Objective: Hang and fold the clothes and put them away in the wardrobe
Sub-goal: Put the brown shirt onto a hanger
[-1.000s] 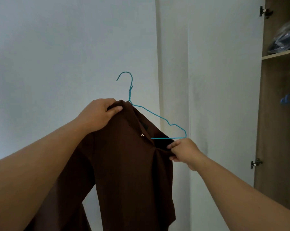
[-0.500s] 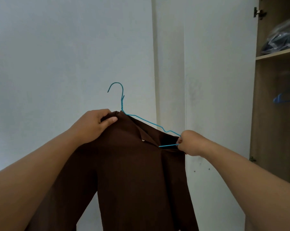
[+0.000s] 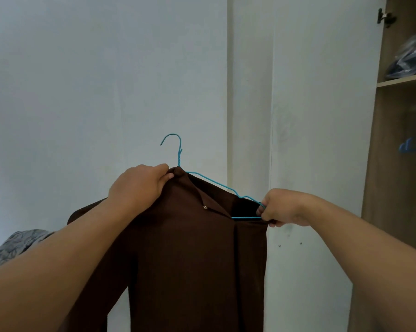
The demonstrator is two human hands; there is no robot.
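The brown shirt (image 3: 192,248) is pinched at the collar by the left hand (image 3: 140,185) and, it seems, together with the blue hanger (image 3: 226,188) by the right hand (image 3: 282,208), left of the wardrobe (image 3: 401,164); the uncovered hanger end could let the shoulder be slipped off.

Your two forearms are bare to the frame's lower edge, with no sleeve, watch or ring showing on your left hand (image 3: 140,185) or your right hand (image 3: 282,207).
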